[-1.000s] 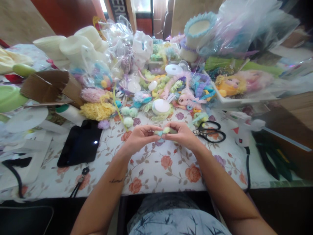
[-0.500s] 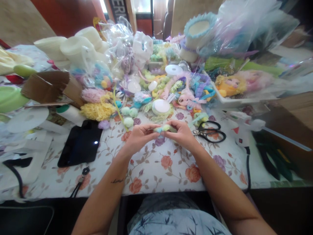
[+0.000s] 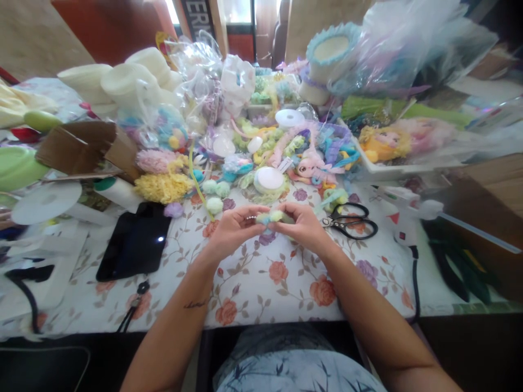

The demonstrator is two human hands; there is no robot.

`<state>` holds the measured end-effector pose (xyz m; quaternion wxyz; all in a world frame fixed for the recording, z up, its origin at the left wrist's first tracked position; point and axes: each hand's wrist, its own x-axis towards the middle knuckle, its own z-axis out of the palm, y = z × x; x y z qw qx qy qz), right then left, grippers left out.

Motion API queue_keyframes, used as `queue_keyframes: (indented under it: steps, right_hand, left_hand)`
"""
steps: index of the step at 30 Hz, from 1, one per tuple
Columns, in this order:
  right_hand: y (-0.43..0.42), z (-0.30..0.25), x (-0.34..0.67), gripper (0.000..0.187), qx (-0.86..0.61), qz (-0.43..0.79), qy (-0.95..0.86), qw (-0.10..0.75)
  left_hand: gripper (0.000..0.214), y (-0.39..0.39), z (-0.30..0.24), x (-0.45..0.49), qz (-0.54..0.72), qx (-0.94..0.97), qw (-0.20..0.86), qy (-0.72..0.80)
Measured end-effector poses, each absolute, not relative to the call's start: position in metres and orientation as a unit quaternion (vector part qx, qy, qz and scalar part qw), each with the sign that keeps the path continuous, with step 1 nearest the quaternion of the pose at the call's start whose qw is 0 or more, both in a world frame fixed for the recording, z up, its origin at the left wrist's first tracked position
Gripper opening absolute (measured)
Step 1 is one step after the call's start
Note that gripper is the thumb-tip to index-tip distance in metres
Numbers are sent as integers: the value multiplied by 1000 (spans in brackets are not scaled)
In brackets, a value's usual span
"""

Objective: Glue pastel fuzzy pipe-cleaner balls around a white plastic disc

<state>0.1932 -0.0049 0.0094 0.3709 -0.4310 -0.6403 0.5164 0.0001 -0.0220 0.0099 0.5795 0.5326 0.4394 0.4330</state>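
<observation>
Between my two hands is a small fluffy piece in pale blue and yellow-green, too small to make out exactly. My left hand pinches its left side between thumb and fingers. On the other side, my right hand pinches it the same way, and the fingertips nearly meet. Black-handled scissors lie just right of my right hand. Pale green pompoms rest beyond my left hand. A white spool with pale green strands sits straight ahead.
A black tablet lies at left. To the right are a glue gun with its cord, dark green-handled pliers and a white tray of dolls. Yarn, a pink doll and plastic bags crowd the back of the flowered tablecloth.
My right fingers have shifted very slightly around the fluffy piece. Both hands stay in nearly the same place, and the things on the table have not moved.
</observation>
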Motion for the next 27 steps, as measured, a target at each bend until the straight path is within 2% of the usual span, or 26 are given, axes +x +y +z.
queue_keyframes:
  steps: [18,23,27]
  right_hand:
    - [-3,5,192,28,-423,531,-620,394]
    - [-6,3,189,23,-444,472,-630,427]
    - [-9,3,187,27,-442,460,-638,432]
  left_hand:
    - [31,-21,4,1,445,529,578,432]
    - [29,-18,-5,1,446,581,509,453]
    - [24,-19,-4,2,470,576,452,493]
